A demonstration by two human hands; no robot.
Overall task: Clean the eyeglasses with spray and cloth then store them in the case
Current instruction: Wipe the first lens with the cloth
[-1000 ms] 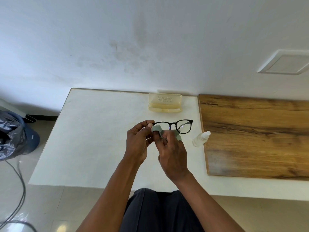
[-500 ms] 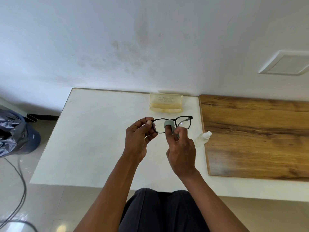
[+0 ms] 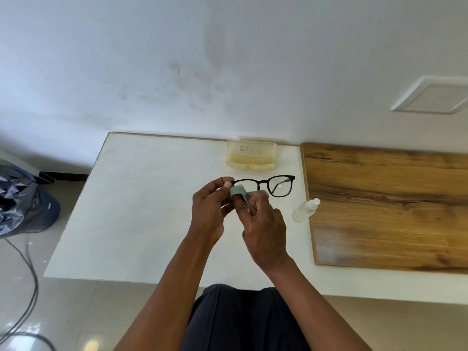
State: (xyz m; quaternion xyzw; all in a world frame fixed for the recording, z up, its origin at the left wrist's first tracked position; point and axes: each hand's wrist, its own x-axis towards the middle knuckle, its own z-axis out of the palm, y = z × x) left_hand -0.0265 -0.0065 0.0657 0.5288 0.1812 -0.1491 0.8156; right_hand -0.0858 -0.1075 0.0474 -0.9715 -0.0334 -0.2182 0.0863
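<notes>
Now left hand [image 3: 209, 211] grip pinches eyeglasses [image 3: 266, 184] left end; right hand [image 3: 263, 231] pinches cloth [image 3: 238, 190] against lens.

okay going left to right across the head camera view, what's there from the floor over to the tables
black bin bag → white table → left hand → grey cloth → right hand → spray bottle → wooden table
</notes>
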